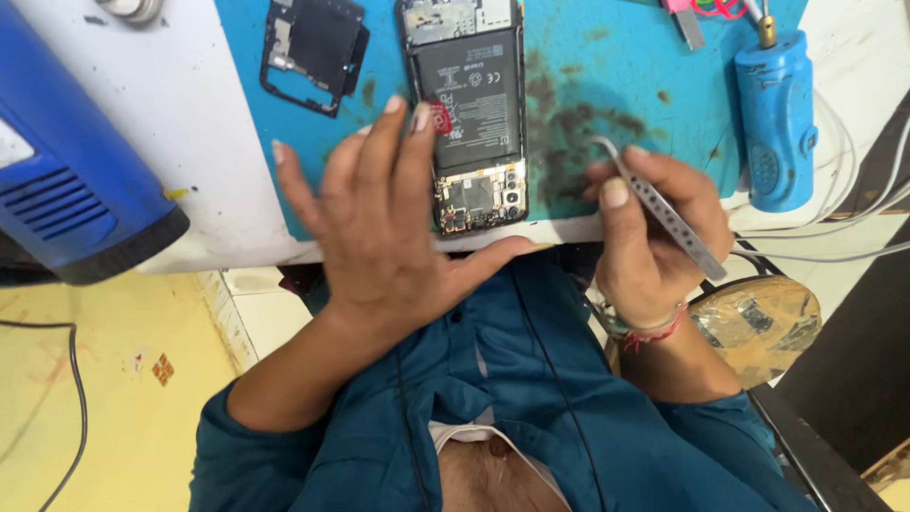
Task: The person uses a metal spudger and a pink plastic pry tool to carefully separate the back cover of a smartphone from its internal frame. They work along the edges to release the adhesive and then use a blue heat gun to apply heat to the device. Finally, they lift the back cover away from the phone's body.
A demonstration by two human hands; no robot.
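Note:
An opened smartphone [471, 104] lies back-up on a blue work mat [607, 85], its black battery and circuit boards exposed. My left hand [379, 218] is spread flat at the table's near edge, its fingertips resting on the phone's left side and its thumb under the phone's near end. My right hand [649, 228] grips metal tweezers [664, 213] with a curved tip, held just right of the phone and pointing away from me.
A black inner cover plate [313, 47] lies on the mat left of the phone. A blue hand tool [777, 118] with cables sits at the right. A large blue machine [66, 171] stands at the left. A taped stool [758, 322] is below right.

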